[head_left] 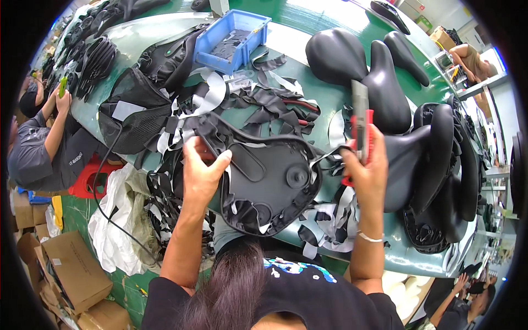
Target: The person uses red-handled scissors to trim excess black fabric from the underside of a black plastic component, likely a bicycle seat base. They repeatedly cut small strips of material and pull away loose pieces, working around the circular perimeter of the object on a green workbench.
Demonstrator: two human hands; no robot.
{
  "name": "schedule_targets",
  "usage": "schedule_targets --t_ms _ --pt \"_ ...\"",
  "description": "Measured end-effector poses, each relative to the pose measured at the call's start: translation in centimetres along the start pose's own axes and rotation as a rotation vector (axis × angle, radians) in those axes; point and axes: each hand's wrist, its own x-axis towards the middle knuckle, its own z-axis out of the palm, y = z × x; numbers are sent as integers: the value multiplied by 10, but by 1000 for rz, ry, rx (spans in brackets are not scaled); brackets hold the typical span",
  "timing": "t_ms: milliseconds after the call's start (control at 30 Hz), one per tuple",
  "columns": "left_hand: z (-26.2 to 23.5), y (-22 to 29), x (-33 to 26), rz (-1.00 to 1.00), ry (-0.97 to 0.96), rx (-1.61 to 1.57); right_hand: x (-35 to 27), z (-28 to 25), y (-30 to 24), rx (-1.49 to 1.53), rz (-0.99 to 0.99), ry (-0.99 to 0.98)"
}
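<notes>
An upside-down black bicycle saddle (261,190) lies in front of me at the table's near edge, its underside up. Ragged cover edging runs around its rim. My left hand (202,173) is closed on the saddle's narrow end, thumb on the underside. My right hand (367,173) grips a red utility knife (361,124) with its grey blade end pointing up and away. Between thumb and fingers that same hand also pinches a thin black trim strip (329,156), stretched from the saddle's right rim.
Cut black-and-white scraps (335,223) lie around the saddle. Finished saddles (385,82) stand at the right and far right. A blue bin (234,41) holds small grey pieces. A black mesh bag (135,104) sits left. Co-workers (41,135) are at the left and right edges.
</notes>
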Motion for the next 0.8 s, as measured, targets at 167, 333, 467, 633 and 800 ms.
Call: schedule_targets --t_ms 167,333,467,633,800 --pt "53 69 6 816 -340 645 -16 17 -12 -11 -151 -188" --pt "81 51 33 828 -613 537 -17 -19 -3 -309 -382 -232" --pt "84 61 31 760 -700 512 -18 -41 2 -581 -509 -435" --pt "82 55 37 639 -622 143 -47 -33 -2 -810 -441 -413" --pt "67 60 36 -146 -598 -1108 -100 -18 -15 -875 -155 -325"
